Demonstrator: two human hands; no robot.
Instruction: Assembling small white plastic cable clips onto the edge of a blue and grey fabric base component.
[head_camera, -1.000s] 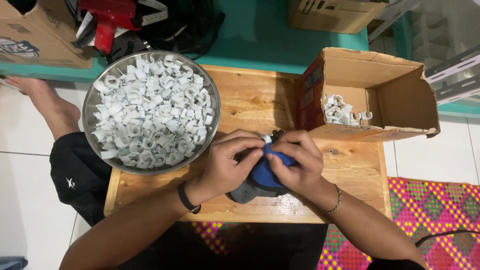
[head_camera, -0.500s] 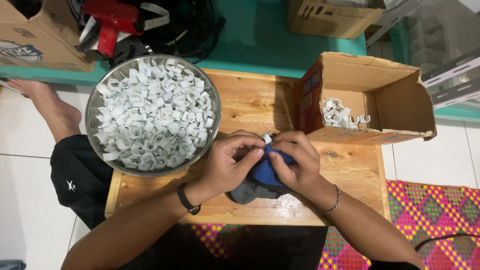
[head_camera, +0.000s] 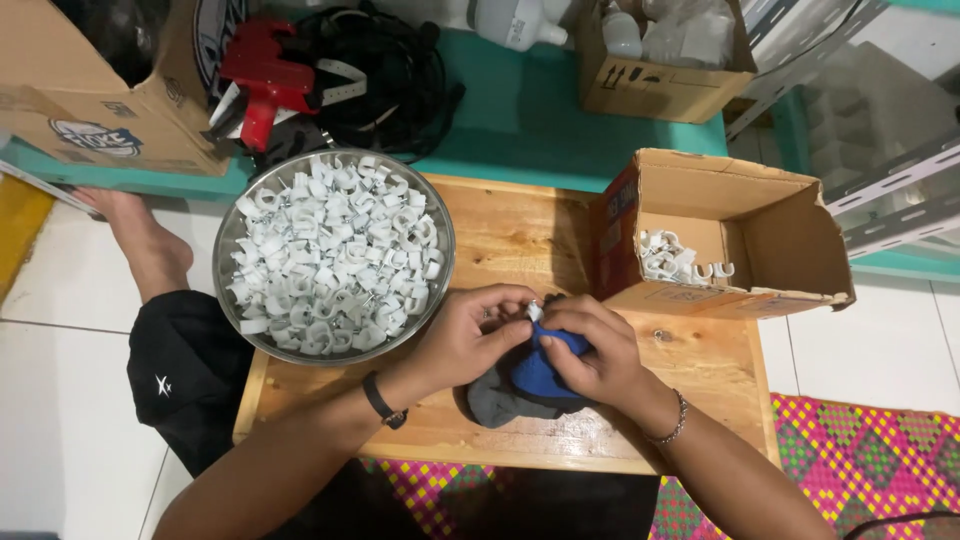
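On the left side of the wooden table (head_camera: 520, 235) sits a round metal bowl (head_camera: 232, 262), heaped with white plastic cable clips (head_camera: 335, 260). Just right of the bowl, the left hand (head_camera: 465, 335) meets the right hand (head_camera: 590, 350) near the table's front edge. Both sets of fingers are closed, pinching one small white clip (head_camera: 534, 311) between their tips, above a blue and grey cloth (head_camera: 520, 385) that lies on the table under the hands. Farther right, an open cardboard box (head_camera: 770, 235) lies on its side, with a few more white clips (head_camera: 675, 258) inside.
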